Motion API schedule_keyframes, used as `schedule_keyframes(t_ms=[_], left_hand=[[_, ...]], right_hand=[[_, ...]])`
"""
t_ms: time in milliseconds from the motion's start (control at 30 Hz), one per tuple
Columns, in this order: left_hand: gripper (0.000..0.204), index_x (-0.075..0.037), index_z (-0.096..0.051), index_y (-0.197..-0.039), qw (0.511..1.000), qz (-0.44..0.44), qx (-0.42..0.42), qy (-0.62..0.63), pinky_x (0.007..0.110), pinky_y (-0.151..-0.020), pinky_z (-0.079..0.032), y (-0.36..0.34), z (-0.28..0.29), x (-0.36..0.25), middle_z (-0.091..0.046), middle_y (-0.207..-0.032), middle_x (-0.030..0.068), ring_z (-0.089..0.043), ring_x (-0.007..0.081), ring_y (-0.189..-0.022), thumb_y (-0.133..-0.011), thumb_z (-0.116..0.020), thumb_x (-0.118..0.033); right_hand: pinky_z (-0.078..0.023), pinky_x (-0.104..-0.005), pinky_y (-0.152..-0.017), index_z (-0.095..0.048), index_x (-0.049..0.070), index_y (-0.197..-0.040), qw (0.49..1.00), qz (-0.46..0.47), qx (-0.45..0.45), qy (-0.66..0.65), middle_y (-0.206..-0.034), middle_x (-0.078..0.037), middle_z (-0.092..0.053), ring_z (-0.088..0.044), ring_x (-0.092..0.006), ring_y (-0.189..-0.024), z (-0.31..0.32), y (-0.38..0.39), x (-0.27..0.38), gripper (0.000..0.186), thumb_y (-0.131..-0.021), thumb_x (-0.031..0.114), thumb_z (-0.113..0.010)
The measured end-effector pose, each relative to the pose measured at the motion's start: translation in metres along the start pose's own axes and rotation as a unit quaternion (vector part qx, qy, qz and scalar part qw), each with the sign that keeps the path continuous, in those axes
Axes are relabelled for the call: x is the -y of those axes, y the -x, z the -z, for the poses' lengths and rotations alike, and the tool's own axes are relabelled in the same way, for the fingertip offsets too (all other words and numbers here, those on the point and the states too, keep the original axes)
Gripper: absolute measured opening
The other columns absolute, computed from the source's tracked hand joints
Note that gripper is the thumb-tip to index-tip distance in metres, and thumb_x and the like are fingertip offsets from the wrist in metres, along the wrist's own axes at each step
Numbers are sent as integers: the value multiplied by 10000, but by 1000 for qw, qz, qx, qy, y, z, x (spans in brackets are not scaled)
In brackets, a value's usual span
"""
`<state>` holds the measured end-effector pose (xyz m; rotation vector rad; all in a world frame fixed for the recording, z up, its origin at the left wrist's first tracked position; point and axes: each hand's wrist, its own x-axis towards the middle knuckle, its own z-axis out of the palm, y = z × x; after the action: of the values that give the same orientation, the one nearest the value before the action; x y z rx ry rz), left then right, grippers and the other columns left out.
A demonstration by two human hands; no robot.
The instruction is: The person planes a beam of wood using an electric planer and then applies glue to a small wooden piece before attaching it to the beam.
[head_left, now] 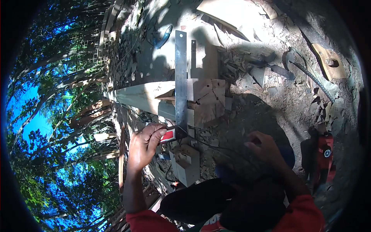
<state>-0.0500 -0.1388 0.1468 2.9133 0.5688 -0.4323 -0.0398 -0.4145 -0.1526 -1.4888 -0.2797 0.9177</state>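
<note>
Left hand [143,144] grips the metal square's [180,77] red-and-black handle, fingers curled.

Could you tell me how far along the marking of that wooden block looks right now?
Done: the metal square lies across the pale wooden block. In hand: the left hand grips the square's red-and-black handle; the right hand hovers empty. Left: no drawn line is discernible.

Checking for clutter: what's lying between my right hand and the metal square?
In the head view, only wood chips and a thin dark cord lie between right hand and metal square.
</note>
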Motion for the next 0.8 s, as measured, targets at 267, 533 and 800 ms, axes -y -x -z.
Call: schedule_keyframes(t_ms=[267, 533, 800], left_hand=[[224, -9, -727, -1062, 1000, -3, 6, 8, 369, -746, -561, 0, -6, -18, -748, -945, 164, -743, 293, -834, -982, -657, -206], [216, -2, -725, -1075, 1000, 7, 16, 19, 337, -749, -566, -5, -9, -13, -750, -943, 160, -743, 241, -823, -978, -667, -186], [188, 4, -725, -1095, 998, 28, 17, 49, 311, -765, -570, -4, -11, -8, -760, -980, 137, -735, 178, -847, -963, -668, -118]], right_hand=[[-567, -360, -794, -667, 8, -1127, 1000, -2, 7, -10, -963, -147, -728, -727, -254, -875, 3, 1, 1, 389, -872, 272, -795], [-557, -358, -802, -663, 2, -1083, 1000, 3, 25, -11, -928, -130, -716, -707, -233, -851, 4, -6, 2, 339, -885, 257, -769], [-551, -355, -811, -663, 12, -1067, 1000, -2, 27, -3, -922, -120, -712, -697, -214, -856, 0, -5, 1, 313, -898, 258, -758]])
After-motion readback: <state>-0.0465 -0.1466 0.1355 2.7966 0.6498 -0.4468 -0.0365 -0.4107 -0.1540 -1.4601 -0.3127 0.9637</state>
